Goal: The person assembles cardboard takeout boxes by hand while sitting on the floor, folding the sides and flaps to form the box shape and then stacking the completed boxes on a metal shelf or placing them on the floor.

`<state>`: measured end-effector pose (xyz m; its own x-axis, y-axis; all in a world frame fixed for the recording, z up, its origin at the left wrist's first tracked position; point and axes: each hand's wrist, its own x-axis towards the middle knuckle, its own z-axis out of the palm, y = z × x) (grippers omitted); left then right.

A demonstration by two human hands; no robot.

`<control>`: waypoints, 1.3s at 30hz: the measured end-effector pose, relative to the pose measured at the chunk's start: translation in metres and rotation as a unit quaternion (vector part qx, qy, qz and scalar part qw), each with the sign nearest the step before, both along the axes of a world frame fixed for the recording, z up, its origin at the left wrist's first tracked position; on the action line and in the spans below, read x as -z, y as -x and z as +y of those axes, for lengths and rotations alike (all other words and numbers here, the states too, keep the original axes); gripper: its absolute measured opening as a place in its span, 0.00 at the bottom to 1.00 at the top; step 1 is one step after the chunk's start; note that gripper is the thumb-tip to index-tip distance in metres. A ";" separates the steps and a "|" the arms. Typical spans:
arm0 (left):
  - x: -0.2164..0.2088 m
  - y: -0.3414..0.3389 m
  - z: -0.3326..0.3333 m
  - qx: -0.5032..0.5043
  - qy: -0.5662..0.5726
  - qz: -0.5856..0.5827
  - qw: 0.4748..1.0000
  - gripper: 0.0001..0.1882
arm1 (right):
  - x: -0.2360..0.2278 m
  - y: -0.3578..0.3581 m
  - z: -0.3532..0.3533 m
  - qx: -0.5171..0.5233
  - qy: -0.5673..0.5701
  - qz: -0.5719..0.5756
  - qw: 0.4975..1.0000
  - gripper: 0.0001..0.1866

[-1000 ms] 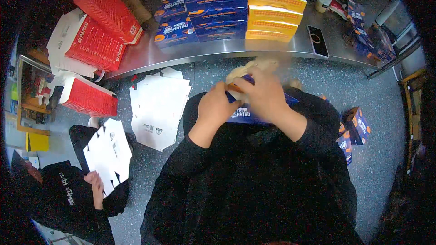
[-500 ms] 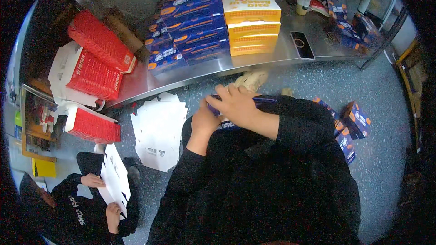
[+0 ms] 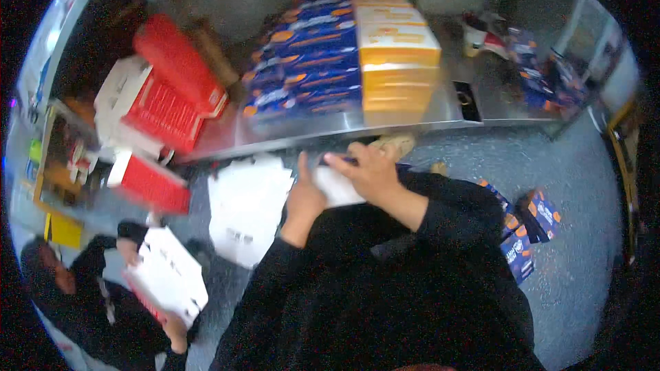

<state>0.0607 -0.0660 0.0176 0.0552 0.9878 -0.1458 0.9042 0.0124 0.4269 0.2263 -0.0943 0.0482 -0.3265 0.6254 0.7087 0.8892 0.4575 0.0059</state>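
A small carton (image 3: 338, 188), dark blue outside with its white inside face showing, sits over my lap between my hands. My left hand (image 3: 306, 199) holds its left side, one finger pointing up along it. My right hand (image 3: 375, 177) grips the far right part, fingers bent over the blue edge. Motion blur softens both hands, and the undersides of the fingers are hidden.
A steel table ahead holds stacked blue cartons (image 3: 313, 62), yellow cartons (image 3: 399, 89), red cartons (image 3: 161, 106) and a phone (image 3: 468, 101). White flat sheets (image 3: 247, 213) lie on the floor, blue cartons (image 3: 519, 254) at right. A co-worker (image 3: 89, 288) at left holds a white sheet (image 3: 168, 271).
The carton has turned so its white inside face shows, and my left finger has lifted upright. The view has shifted; the co-worker's sheet is tilted differently, showing a red edge.
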 end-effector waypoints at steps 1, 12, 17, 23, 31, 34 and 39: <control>0.011 0.009 -0.001 0.034 -0.057 -0.036 0.997 0.42 | 0.006 -0.002 0.001 0.016 0.039 0.037 0.998 0.21; 0.073 0.074 0.012 0.042 -0.105 0.049 0.992 0.36 | 0.066 -0.004 0.007 0.081 -0.091 0.219 0.968 0.48; 0.072 0.078 -0.003 0.032 -0.085 0.006 0.996 0.35 | 0.081 -0.011 -0.009 0.072 0.341 0.401 0.847 0.54; 0.091 0.142 -0.030 -0.045 -0.063 -0.044 0.996 0.32 | 0.127 0.049 0.022 -0.002 0.370 0.391 0.843 0.51; 0.016 0.103 -0.043 -0.094 0.015 0.007 0.995 0.36 | 0.106 0.016 0.001 -0.079 0.491 0.376 0.782 0.46; 0.031 0.120 -0.038 -0.033 0.025 0.046 0.998 0.36 | 0.109 0.025 -0.004 -0.084 0.481 0.383 0.784 0.44; 0.033 0.123 -0.032 0.050 0.034 0.084 0.995 0.34 | 0.128 0.033 0.001 -0.023 0.340 0.273 0.900 0.28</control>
<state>-0.0619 -0.0983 -0.0157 0.1226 0.9661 -0.2272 0.9606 -0.0580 0.2718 0.1937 -0.0934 -0.0797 -0.0827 0.9695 0.2306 0.6539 0.2274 -0.7216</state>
